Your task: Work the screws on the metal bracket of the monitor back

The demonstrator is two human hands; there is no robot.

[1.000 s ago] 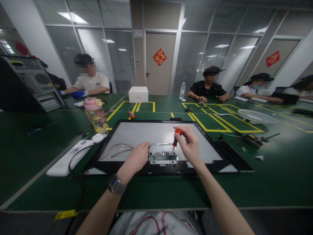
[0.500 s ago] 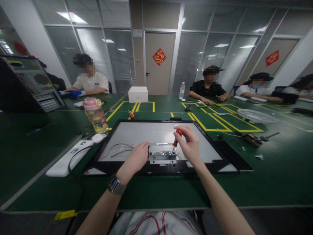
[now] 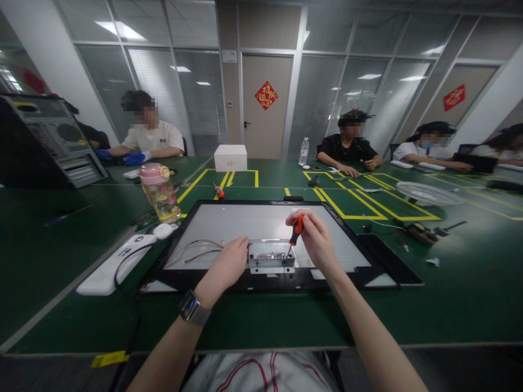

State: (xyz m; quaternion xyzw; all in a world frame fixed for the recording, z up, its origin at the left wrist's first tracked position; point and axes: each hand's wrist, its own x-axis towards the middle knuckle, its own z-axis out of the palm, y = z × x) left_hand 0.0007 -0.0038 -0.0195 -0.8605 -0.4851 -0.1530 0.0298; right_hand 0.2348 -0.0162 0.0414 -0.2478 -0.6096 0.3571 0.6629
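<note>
A black-framed monitor panel [image 3: 229, 218] lies face down on the green table, its grey back showing. A small metal box [image 3: 271, 257] sits near its front edge. My right hand [image 3: 315, 239] is closed on an orange-and-black screwdriver [image 3: 295, 233], whose tip rests at the box's right side. My left hand [image 3: 226, 267], with a watch on the wrist, rests its curled fingers on the panel against the box's left edge. Thin coloured wires [image 3: 196, 249] run across the panel to the left of that hand.
A pink-lidded bottle [image 3: 159, 191], a white device with a black cable [image 3: 114, 264] and a computer case [image 3: 49, 139] stand at the left. A white box [image 3: 231, 157], a water bottle [image 3: 304, 151] and a fan grille [image 3: 429, 193] lie farther off. Several people sit across the table.
My right hand has shifted slightly up and left with the screwdriver, its fingers turned on the handle. The left hand has not moved.
</note>
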